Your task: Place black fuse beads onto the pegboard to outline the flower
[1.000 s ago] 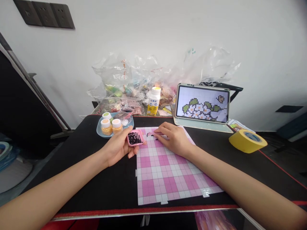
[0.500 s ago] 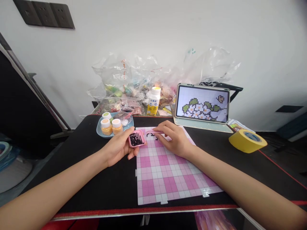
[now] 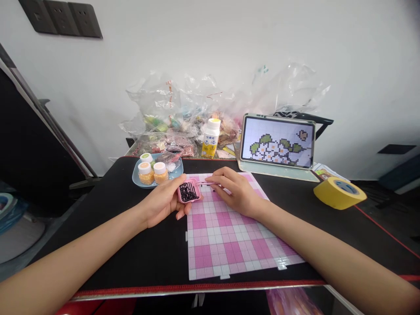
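At far left of the pegboard (image 3: pixel 226 232), grips pink tray (image 3: pixel 198 192) of black beads (image 3: pixel 188 191) in left hand (image 3: pixel 166 199), pinches tweezers (image 3: pixel 207 183) in right hand (image 3: pixel 238 192); seems barely begun, with most pegs left.

Board (image 3: pixel 214 235): pink, pale pink and white checks with fine grid lines. Bead tray (image 3: pixel 198 195): pink. Beads (image 3: pixel 187 191): black. Tweezers (image 3: pixel 207 183): pink. Mat (image 3: pixel 154 262): black, near edging (image 3: pixel 164 288) red. Left plate (image 3: pixel 136 178): light blue. Far bottle (image 3: pixel 211 139): white and yellow. Tablet screen (image 3: pixel 277 142), far right: pixel pattern, green, white and orange. Tape roll (image 3: pixel 330 195), right: yellow.
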A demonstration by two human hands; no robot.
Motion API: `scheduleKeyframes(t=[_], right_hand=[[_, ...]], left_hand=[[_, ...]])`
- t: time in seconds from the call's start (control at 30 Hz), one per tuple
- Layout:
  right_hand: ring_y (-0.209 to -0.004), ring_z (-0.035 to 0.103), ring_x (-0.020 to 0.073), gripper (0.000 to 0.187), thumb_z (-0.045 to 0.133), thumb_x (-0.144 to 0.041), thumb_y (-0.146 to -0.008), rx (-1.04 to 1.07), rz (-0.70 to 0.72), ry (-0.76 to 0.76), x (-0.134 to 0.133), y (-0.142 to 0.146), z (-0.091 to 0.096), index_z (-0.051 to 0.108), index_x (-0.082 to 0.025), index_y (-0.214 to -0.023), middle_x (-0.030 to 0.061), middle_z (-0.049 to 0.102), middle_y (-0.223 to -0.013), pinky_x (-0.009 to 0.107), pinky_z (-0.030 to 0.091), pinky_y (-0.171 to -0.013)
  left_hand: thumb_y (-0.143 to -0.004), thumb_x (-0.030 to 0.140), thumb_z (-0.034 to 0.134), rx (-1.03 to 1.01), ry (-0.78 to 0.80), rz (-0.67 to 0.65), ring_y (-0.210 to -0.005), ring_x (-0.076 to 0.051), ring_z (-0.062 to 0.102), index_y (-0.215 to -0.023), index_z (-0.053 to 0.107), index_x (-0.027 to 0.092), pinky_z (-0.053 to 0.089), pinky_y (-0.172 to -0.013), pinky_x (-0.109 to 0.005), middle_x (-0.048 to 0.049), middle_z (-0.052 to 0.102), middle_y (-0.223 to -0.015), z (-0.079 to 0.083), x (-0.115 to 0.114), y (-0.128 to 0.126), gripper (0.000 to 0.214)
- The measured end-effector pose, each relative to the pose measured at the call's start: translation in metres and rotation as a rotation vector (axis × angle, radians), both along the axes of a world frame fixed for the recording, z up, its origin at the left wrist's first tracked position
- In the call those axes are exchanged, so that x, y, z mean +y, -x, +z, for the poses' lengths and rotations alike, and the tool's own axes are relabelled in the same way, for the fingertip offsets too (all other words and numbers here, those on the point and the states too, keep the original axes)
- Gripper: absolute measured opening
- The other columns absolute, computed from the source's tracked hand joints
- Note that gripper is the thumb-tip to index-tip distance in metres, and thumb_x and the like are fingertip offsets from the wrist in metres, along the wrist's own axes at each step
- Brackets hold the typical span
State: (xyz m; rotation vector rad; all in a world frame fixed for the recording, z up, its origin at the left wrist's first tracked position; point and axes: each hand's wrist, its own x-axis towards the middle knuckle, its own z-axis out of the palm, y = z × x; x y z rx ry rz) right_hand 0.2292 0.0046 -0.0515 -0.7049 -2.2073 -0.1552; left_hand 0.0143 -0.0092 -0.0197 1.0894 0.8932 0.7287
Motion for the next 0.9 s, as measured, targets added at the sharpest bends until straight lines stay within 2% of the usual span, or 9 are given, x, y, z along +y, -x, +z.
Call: scheduleKeyframes(t=[0.27, 0.57, 0.9], right_hand=[[-0.084, 0.058, 0.0165, 0.021, 0.043, -0.016, -0.093, -0.006, 0.034, 0.008, 0.0, 0.0008, 0.0005, 0.059, -0.016, -0.106, 0.0094, 0.058, -0.093, 0.031, 0.053, -0.069], [-0.083, 0.058, 0.0158, 0.02, 0.044, -0.016, -0.093, 0.012, 0.023, -0.029, 0.0008, 0.0002, -0.0006, 0.058, -0.016, -0.106, 0.0092, 0.058, -0.093, 0.031, 0.053, -0.066], [-0.085, 0.058, 0.0164, 0.02, 0.043, -0.019, -0.094, -0.011, 0.036, 0.002, 0.0003, 0.0006, -0.0006, 0.059, -0.016, -0.107, 0.0096, 0.059, -0.093, 0.031, 0.053, -0.067]], left_hand=[[-0.097, 0.037, 0.03, 0.023, -0.018, -0.016, -0.041, -0.011, 0.051, -0.086, 0.055, 0.008, 0.037, -0.033, -0.019, -0.0177, 0.068, -0.073, -0.0017, -0.0006, 0.0009, 0.04], [-0.098, 0.036, 0.03, 0.021, -0.019, -0.01, -0.041, -0.011, 0.052, -0.085, 0.055, 0.008, 0.038, -0.033, -0.019, -0.0169, 0.068, -0.075, -0.0018, -0.0006, -0.0002, 0.04], [-0.097, 0.038, 0.03, 0.04, -0.014, -0.013, -0.04, -0.011, 0.051, -0.085, 0.055, 0.007, 0.038, -0.033, -0.019, -0.0176, 0.068, -0.073, -0.0014, -0.0009, -0.0001, 0.042]])
